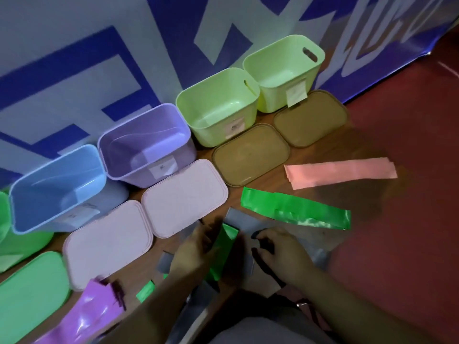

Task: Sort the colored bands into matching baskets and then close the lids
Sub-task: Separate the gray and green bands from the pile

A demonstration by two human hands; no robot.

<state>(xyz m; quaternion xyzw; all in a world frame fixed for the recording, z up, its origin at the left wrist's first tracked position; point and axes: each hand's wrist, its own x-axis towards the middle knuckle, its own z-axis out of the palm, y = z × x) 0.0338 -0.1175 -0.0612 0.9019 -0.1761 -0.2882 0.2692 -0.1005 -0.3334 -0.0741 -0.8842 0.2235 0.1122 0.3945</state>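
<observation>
Separation mattered: left hand point(191, 252) seemingly pinched the green band point(224, 247); whether right hand point(280, 254) held grey bands point(234, 216) was unclear.

Dim, bluish light; left hand point(191, 252) motion-blurred, glare on purple band point(82, 316), edges bowed.

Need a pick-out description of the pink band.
Two light green baskets stand against the banner, brown lids before them. Right of the nearer lid lies the pink band. It is the only pink strip; the long green band lies nearer the person.
</observation>
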